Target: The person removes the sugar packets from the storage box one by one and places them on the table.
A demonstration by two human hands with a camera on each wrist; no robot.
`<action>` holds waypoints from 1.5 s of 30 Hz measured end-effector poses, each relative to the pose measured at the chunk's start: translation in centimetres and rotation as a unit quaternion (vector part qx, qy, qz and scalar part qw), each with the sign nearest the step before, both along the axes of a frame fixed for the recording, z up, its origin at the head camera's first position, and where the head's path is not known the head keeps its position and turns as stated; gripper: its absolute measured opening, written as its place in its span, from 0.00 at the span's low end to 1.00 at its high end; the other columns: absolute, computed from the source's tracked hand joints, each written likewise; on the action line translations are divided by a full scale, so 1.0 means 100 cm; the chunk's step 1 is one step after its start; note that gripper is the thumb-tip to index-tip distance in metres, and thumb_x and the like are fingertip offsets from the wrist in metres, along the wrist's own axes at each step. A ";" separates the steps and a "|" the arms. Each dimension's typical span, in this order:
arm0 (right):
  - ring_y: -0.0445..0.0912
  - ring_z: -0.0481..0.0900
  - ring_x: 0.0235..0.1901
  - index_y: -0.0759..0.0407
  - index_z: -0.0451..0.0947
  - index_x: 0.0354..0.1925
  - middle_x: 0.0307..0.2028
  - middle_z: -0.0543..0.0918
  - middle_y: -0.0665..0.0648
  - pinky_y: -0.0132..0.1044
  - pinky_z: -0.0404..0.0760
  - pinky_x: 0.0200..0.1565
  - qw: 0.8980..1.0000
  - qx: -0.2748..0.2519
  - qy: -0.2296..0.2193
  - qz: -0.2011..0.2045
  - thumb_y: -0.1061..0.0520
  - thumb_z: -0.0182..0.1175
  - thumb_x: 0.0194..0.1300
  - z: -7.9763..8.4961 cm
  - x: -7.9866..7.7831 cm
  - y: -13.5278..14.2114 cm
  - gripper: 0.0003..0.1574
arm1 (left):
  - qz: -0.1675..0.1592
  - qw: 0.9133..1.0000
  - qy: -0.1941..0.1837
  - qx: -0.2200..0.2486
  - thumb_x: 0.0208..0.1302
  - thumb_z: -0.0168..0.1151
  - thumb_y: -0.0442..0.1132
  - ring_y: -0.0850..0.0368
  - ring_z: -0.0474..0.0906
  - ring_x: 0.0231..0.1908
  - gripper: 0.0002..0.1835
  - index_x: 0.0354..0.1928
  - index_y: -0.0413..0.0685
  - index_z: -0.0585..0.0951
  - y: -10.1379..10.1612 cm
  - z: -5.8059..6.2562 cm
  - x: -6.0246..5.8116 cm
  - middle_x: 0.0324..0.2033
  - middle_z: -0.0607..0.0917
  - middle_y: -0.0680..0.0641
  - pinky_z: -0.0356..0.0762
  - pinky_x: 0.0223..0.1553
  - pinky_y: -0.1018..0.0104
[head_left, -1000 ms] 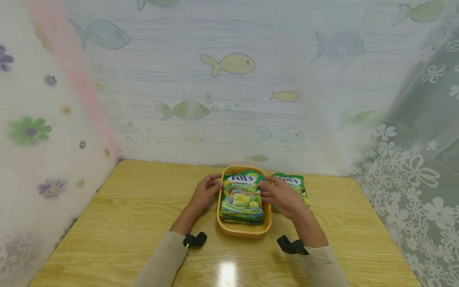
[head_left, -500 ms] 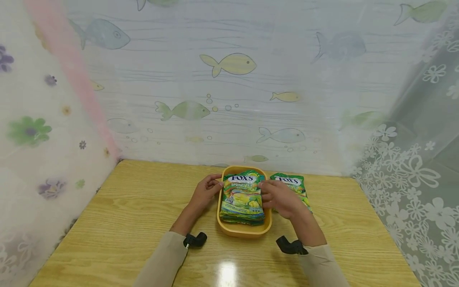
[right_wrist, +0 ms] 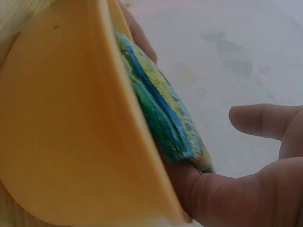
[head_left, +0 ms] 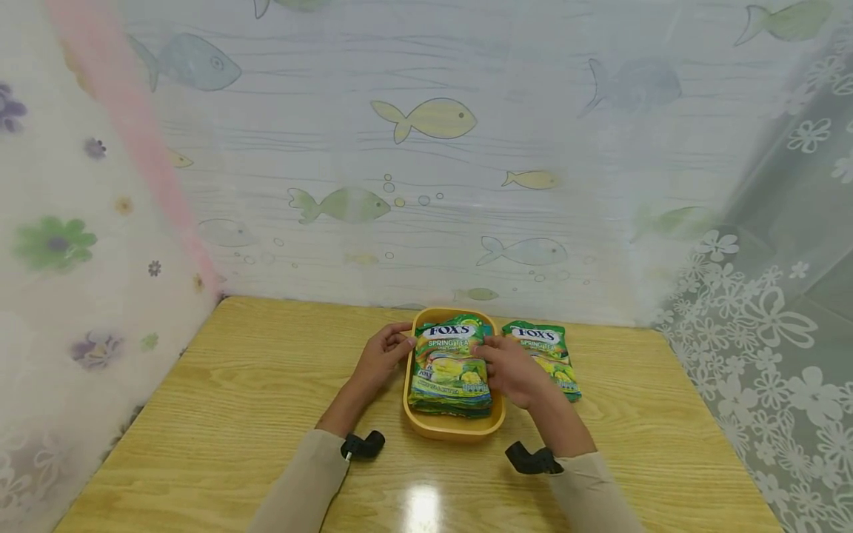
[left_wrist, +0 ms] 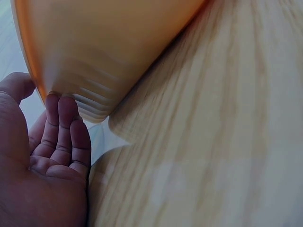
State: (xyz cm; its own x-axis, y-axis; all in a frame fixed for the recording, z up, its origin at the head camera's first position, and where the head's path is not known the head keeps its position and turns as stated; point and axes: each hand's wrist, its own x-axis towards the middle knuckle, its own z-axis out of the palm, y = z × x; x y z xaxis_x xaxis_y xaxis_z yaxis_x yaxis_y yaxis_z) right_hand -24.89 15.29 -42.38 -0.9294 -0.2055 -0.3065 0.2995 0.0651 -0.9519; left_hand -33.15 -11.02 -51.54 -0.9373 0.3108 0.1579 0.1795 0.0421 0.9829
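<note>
- A wooden table (head_left: pixel 266 414) stands in front of a pale sheet (head_left: pixel 433 118) with fish drawn on it.
- A pile of Fox's Spring Tea candy bags (head_left: pixel 448 370) lies flat inside a yellow tub (head_left: pixel 456 429) near the back of the table.
- The right hand (head_left: pixel 512 370) is at the pile's right side, its thumb spread away and a finger tucked between the bags and the tub's rim.
- The left hand (head_left: pixel 381 357) pinches the tub's left rim.
- Another Fox's bag (head_left: pixel 552 357) lies on the table, just right of the tub.
</note>
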 end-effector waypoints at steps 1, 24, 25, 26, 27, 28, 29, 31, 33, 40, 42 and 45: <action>0.63 0.66 0.68 0.71 0.33 0.84 0.80 0.47 0.74 0.51 0.71 0.64 1.000 0.014 0.002 -0.006 0.56 0.52 0.83 -0.001 0.000 -0.002 0.50 | -0.001 1.000 -0.001 0.000 0.79 0.64 0.41 0.56 0.83 0.41 0.22 0.70 0.46 0.78 0.000 0.000 0.000 0.42 0.85 0.45 0.78 0.46 0.65; 0.73 0.40 0.80 0.67 0.30 0.84 0.83 0.37 0.73 0.70 0.56 0.74 0.996 0.067 0.036 -0.034 0.57 0.63 0.77 -0.011 0.006 -0.022 0.62 | -0.006 1.000 -0.002 0.006 0.79 0.63 0.41 0.57 0.82 0.40 0.22 0.70 0.45 0.78 -0.001 -0.001 -0.002 0.42 0.85 0.44 0.77 0.44 0.66; 0.73 0.40 0.80 0.67 0.30 0.84 0.83 0.36 0.72 0.70 0.56 0.74 0.996 0.072 0.036 -0.038 0.57 0.64 0.77 -0.012 0.006 -0.023 0.62 | -0.005 1.000 -0.002 0.006 0.80 0.63 0.40 0.56 0.82 0.40 0.22 0.70 0.45 0.78 0.000 -0.001 -0.002 0.42 0.85 0.44 0.77 0.44 0.66; 0.73 0.39 0.81 0.67 0.30 0.84 0.83 0.37 0.72 0.70 0.56 0.74 0.995 0.077 0.035 -0.044 0.58 0.64 0.76 -0.013 0.006 -0.024 0.62 | -0.005 1.000 -0.001 0.006 0.79 0.63 0.40 0.56 0.82 0.40 0.22 0.70 0.44 0.77 0.000 -0.001 -0.002 0.42 0.85 0.44 0.77 0.44 0.66; 0.73 0.39 0.81 0.68 0.30 0.84 0.83 0.37 0.73 0.70 0.55 0.74 0.995 0.081 0.035 -0.048 0.58 0.64 0.76 -0.013 0.006 -0.025 0.62 | -0.005 1.000 -0.001 0.007 0.79 0.63 0.40 0.56 0.82 0.40 0.22 0.70 0.44 0.78 0.000 -0.001 -0.002 0.42 0.85 0.44 0.77 0.44 0.66; 0.73 0.38 0.81 0.68 0.30 0.84 0.83 0.37 0.74 0.70 0.55 0.74 0.995 0.082 0.037 -0.051 0.59 0.64 0.76 -0.013 0.006 -0.025 0.62 | -0.005 1.000 0.000 0.006 0.79 0.63 0.40 0.56 0.82 0.40 0.22 0.70 0.44 0.78 0.000 -0.001 -0.002 0.42 0.85 0.44 0.77 0.45 0.66; 0.73 0.37 0.81 0.68 0.30 0.84 0.83 0.37 0.74 0.70 0.55 0.74 0.995 0.080 0.038 -0.053 0.59 0.64 0.76 -0.014 0.006 -0.025 0.62 | -0.005 1.000 0.001 0.006 0.79 0.63 0.40 0.56 0.82 0.40 0.21 0.70 0.44 0.78 0.000 -0.001 -0.002 0.42 0.85 0.44 0.78 0.45 0.66; 0.72 0.37 0.81 0.68 0.30 0.84 0.83 0.36 0.74 0.70 0.55 0.74 0.995 0.078 0.039 -0.058 0.60 0.64 0.76 -0.015 0.006 -0.026 0.62 | -0.005 1.000 0.004 0.005 0.79 0.63 0.40 0.56 0.82 0.40 0.21 0.70 0.43 0.78 0.000 -0.001 -0.002 0.42 0.85 0.44 0.78 0.46 0.66; 0.73 0.37 0.81 0.68 0.30 0.84 0.83 0.35 0.74 0.70 0.55 0.74 0.995 0.074 0.040 -0.059 0.61 0.64 0.76 -0.015 0.006 -0.026 0.62 | -0.005 1.000 0.004 0.005 0.79 0.63 0.40 0.56 0.82 0.40 0.21 0.69 0.44 0.78 0.000 0.000 -0.002 0.42 0.85 0.44 0.78 0.47 0.66; 0.74 0.39 0.80 0.70 0.30 0.84 0.83 0.35 0.73 0.71 0.57 0.73 0.995 0.071 0.038 -0.060 0.62 0.64 0.75 -0.016 0.006 -0.024 0.62 | -0.006 1.000 0.009 0.005 0.79 0.63 0.40 0.56 0.81 0.39 0.21 0.70 0.43 0.78 0.000 0.000 -0.001 0.42 0.85 0.45 0.78 0.46 0.66; 0.74 0.43 0.80 0.70 0.31 0.84 0.83 0.37 0.73 0.70 0.59 0.73 0.995 0.071 0.036 -0.061 0.62 0.64 0.75 -0.016 0.006 -0.024 0.62 | -0.006 1.000 0.009 0.004 0.80 0.62 0.40 0.57 0.81 0.39 0.22 0.70 0.42 0.77 0.000 0.000 -0.001 0.42 0.85 0.45 0.78 0.46 0.66; 0.74 0.49 0.78 0.70 0.32 0.84 0.82 0.40 0.74 0.69 0.62 0.71 0.995 0.072 0.036 -0.060 0.61 0.65 0.74 -0.015 0.006 -0.024 0.61 | -0.006 1.000 0.008 0.005 0.80 0.62 0.40 0.57 0.81 0.39 0.22 0.70 0.41 0.77 0.000 0.000 -0.001 0.42 0.85 0.44 0.78 0.46 0.66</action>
State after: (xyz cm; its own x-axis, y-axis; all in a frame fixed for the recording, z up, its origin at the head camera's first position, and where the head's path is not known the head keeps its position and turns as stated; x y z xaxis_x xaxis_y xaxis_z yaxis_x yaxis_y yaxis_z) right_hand -24.31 12.93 -43.88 -0.9654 -0.0498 -0.2561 0.2444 0.1708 -0.9545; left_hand -33.25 -11.00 -51.55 -0.9309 0.3196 0.1767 0.1962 0.0295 0.9801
